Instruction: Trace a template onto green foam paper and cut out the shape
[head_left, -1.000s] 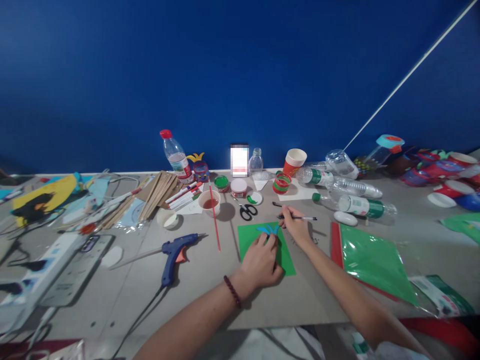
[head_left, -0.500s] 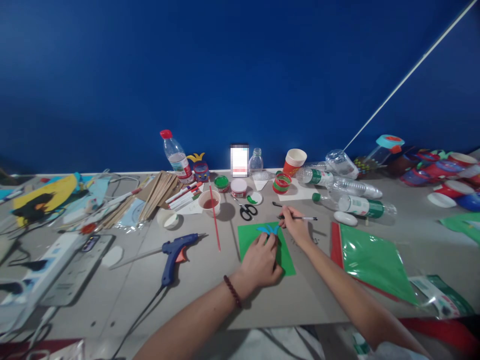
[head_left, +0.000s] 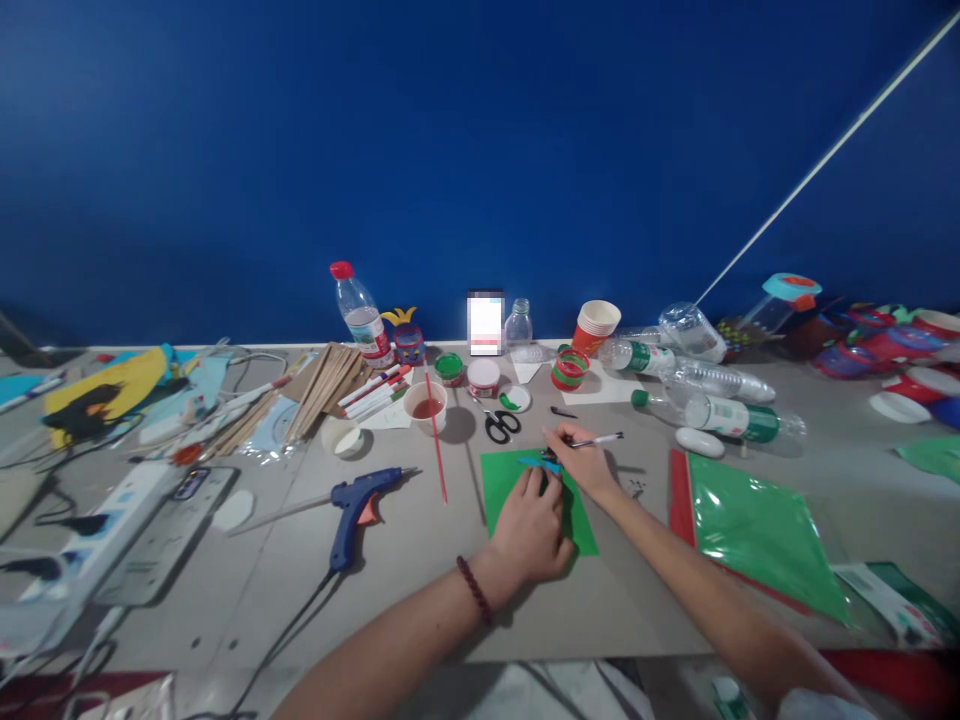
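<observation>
One broad blue wall (head_left: pixel 450 150) behind a grey table (head_left: pixel 637 620), with a near edge passing beneath both forearms. Beyond the right forearm, a green plastic-wrapped packet (head_left: pixel 765 530), well apart from the hands. In the middle, a green sheet (head_left: pixel 499 480), lying slightly askew, short of the table's near edge, with an open stretch of tabletop between it and a blue glue gun (head_left: pixel 364 495) on the left. Over the sheet, a left hand (head_left: pixel 534 525), palm down, fingers loosely bent. By the sheet's upper right corner, a right hand (head_left: pixel 585 465), fingers pinched around a pen. Toward the far side, less room: a thin red stick (head_left: pixel 437 455), then scissors (head_left: pixel 501 418) just past the sheet's top edge. Pen (head_left: pixel 604 439) angled across the right hand; cannot tell about contact at its tip. Beneath the left fingertips, on the sheet, a blue cutout (head_left: pixel 534 463), just beside the right hand.
</observation>
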